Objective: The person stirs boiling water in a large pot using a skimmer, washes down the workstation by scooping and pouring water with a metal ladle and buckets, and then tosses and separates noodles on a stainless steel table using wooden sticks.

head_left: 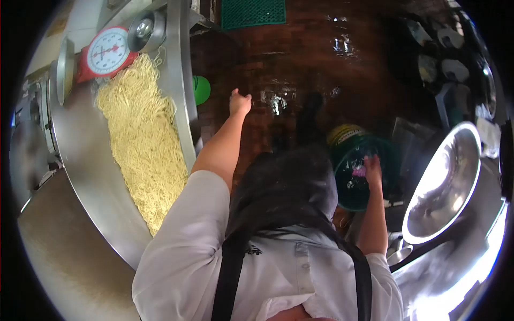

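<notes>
My left hand (240,101) is held out over the wet floor, its fingers curled in and nothing showing in them. Close by on its left is a bright green round object (201,90), partly hidden by the steel counter edge. My right hand (373,167) reaches down into a dark green tub (349,203), fingers closed around a small pink item (358,171) that looks like a cloth or scrubber. Behind the tub's far rim shows a yellow labelled container (344,132).
Long yellow noodles (143,139) lie heaped on the steel counter (88,155) at left, beside a red dial scale (107,52). A large steel bowl (443,184) leans at right. A green mat (253,13) lies on the wet brown floor (300,64).
</notes>
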Demonstrator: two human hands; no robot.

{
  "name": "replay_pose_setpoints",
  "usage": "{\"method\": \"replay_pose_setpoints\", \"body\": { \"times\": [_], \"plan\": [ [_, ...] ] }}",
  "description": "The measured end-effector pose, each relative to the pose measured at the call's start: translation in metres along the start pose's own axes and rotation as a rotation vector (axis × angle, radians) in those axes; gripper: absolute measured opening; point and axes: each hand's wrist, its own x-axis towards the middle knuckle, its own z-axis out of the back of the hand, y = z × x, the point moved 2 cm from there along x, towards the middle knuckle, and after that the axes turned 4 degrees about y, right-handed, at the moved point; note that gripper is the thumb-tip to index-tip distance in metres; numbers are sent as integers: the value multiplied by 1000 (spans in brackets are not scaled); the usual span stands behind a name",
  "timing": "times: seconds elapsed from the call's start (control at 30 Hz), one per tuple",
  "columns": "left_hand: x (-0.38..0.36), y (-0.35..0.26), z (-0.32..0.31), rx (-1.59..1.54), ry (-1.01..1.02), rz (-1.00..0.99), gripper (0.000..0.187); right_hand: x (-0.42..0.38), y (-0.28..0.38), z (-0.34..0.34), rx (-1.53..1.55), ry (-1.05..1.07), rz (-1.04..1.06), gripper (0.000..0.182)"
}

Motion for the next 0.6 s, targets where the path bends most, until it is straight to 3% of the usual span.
{"method": "replay_pose_setpoints", "body": {
  "times": [0.07, 0.17, 0.23, 0.27, 0.33, 0.43, 0.5, 0.57, 0.6],
  "plan": [
    [33, 15, -6, 46, -10, 75, 70, 95, -30, 1, -72, -86, -27, 82],
    [45, 24, 5, 220, -25, 279, 70, 171, -48, -9, -130, -161, -305, 95],
    [68, 36, 2, 248, -111, 382, 69, 177, -30, -16, -113, -224, -467, 98],
    [88, 32, 6, 309, -14, 488, 66, 177, -22, -22, -102, -265, -545, 100],
    [142, 84, -8, 513, 84, 410, 61, 181, -51, -38, -231, -353, -465, 97],
    [222, 174, -8, 485, -77, 218, 50, 178, -59, -55, -409, -448, -324, 79],
    [253, 175, 11, 473, -96, 95, 43, 175, -64, -58, -403, -456, -330, 67],
    [312, 270, 18, 467, -226, 41, 40, 180, -47, -59, -298, -470, -396, 59],
    [333, 291, 31, 639, -114, 93, 42, 181, -17, -64, -197, -489, -458, 56]
  ]
}}
